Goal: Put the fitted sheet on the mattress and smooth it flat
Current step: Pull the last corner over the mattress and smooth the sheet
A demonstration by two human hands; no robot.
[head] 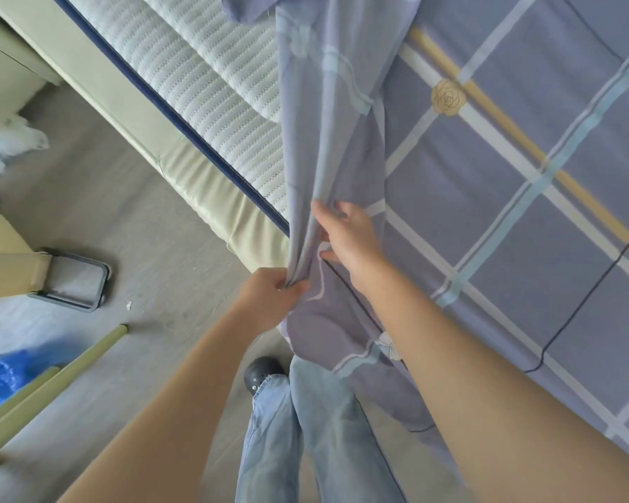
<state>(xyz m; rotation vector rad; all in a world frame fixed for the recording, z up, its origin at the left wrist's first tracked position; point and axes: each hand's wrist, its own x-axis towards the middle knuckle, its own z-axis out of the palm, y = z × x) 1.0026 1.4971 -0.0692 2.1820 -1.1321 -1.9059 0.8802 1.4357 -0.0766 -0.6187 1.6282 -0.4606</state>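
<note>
Left hand (275, 295) at 6 o'clock, fingers curled tight round a bunched edge of the sheet (505, 183). Right hand (345, 234) just above, toward 12, fingers pinching a fold of the same bunch. Sheet covers the mattress (204, 92) from centre to 3 o'clock; bare mattress shows at 11. Bin (71, 281) on floor at 9.

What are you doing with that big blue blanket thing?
A person is putting a fitted sheet on a mattress. The left hand pinches a bunched-up edge of the sheet near the bed's corner, and the right hand grips the same gathered fabric a little higher up. Most of the bed is covered by the checked sheet, but a strip of white mattress is bare along one side, so the job isn't finished.
</note>
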